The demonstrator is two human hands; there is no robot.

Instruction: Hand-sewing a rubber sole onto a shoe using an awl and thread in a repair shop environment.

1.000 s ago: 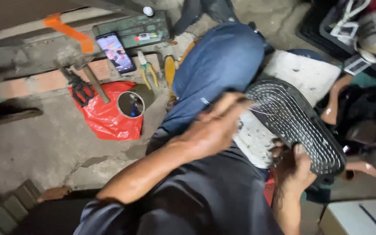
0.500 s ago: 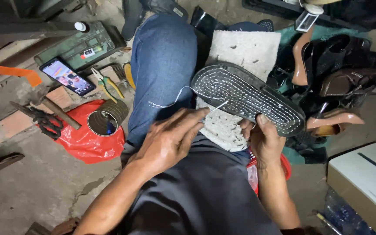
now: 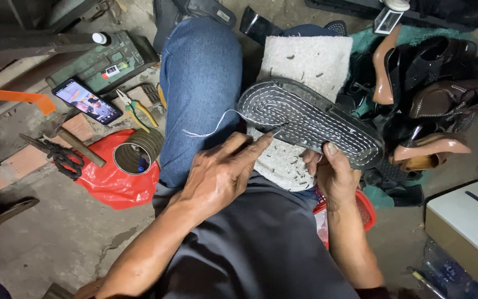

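Observation:
A black sandal (image 3: 311, 119) lies sole-up over a white foam pad (image 3: 305, 61) on my lap, its tread ringed with white stitching. My right hand (image 3: 333, 174) grips the sandal's near edge from below, thumb on the rim. My left hand (image 3: 217, 174) pinches a thin metal needle tool (image 3: 278, 128) whose tip touches the sole's near edge. A white thread (image 3: 211, 130) trails from the sole across my jeans knee (image 3: 200, 83).
On the floor to the left lie a lit phone (image 3: 87, 101), pliers (image 3: 136, 108), a tin can (image 3: 136, 152) on a red bag (image 3: 112, 185), scissors (image 3: 56, 158) and a green metal box (image 3: 106, 63). Several shoes (image 3: 432, 105) are piled at right, and a white box (image 3: 471, 221) stands lower right.
My left hand has come down from above the sole and now sets the needle tool at its near edge. The sandal has turned flatter in my right hand.

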